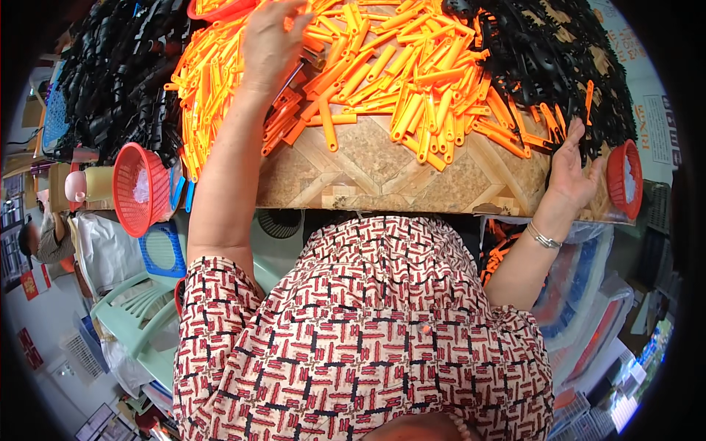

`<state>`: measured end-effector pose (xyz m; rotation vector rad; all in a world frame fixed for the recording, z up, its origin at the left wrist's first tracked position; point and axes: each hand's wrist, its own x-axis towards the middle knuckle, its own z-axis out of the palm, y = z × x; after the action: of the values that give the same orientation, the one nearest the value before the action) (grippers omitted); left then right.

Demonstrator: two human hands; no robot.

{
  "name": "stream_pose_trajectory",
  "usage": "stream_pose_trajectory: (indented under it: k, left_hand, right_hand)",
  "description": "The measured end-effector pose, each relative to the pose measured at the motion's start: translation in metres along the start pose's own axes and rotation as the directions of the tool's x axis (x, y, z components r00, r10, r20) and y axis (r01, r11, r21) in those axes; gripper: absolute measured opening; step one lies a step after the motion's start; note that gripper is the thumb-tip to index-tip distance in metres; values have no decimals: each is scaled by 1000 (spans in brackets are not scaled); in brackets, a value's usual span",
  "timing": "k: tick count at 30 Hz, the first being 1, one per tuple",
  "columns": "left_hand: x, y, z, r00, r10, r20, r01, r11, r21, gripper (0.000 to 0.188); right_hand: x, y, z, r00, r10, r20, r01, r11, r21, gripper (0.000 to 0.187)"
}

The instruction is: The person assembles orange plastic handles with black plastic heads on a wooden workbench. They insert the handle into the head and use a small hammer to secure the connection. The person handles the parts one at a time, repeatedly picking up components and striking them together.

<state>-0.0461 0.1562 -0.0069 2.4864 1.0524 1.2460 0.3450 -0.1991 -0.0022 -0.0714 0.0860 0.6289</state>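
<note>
My left hand (273, 48) reaches over the left part of a large heap of orange plastic strips (434, 66). Its fingers are bent and apart, with nothing visible between them. A thin dark rod (292, 79) and some darker orange-red pieces (283, 121) lie beside that wrist. Near the table's right front edge, my right hand (573, 173) is open, palm turned partly up, its fingertips close to a pile of black plastic parts (540, 59). It holds nothing that I can see. A bracelet (543, 235) circles that wrist.
Another black pile (118, 73) fills the far left. Red baskets with whitish contents stand at the left (140, 189) and right (624, 180); another red container (220, 7) sits at the back. The patterned tabletop (331, 173) shows in front. A pale green chair (140, 312) stands at left.
</note>
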Motion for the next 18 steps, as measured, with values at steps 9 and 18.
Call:
stream_pose_trajectory:
  k: [9, 18]
  left_hand:
    - [1, 14, 21, 903, -258, 344, 259, 965, 44, 33]
    - [5, 21, -7, 745, -373, 553, 628, 110, -771, 37]
  right_hand:
    - [-1, -1, 1, 1000, 7, -4, -8, 1000, -11, 79]
    - [-4, 13, -6, 1000, -9, 18, 9, 1000, -10, 70]
